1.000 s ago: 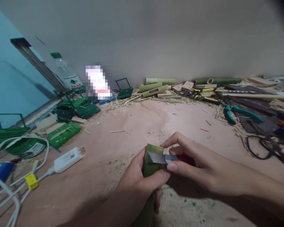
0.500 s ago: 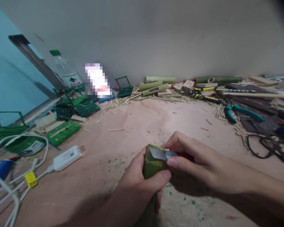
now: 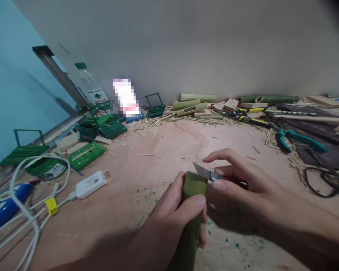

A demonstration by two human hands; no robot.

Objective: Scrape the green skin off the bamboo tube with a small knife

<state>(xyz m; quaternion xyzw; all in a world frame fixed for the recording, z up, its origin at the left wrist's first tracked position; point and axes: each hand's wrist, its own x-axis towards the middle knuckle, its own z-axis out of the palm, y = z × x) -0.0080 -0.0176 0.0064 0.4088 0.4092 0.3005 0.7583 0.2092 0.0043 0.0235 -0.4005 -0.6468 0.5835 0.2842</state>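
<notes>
A green bamboo piece [image 3: 196,184] stands tilted in my left hand [image 3: 176,214], whose thumb presses along its near face. Its upper end is cut into flat facets; the lower part runs out of the bottom of the view. To its right, my right hand [image 3: 243,184] grips a craft knife [image 3: 203,172] with a pointed grey blade and a bit of red on the handle. The blade lies just behind the bamboo's top corner, its tip pointing up and left. Whether blade and bamboo touch I cannot tell. My right index finger reaches out above the blade.
On the left lie a white charger [image 3: 92,184] with cables, a blue tube [image 3: 5,207] and green-painted pieces [image 3: 86,155]. A bottle [image 3: 92,84] and a blurred bright screen [image 3: 127,98] stand behind. Bamboo tubes [image 3: 193,109], teal-handled pliers [image 3: 305,140] and black scissors [image 3: 319,182] lie at the back and right.
The blade has moved off the bamboo's top face to behind its right corner, and my right index finger has lifted away. The whole view has shifted slightly.
</notes>
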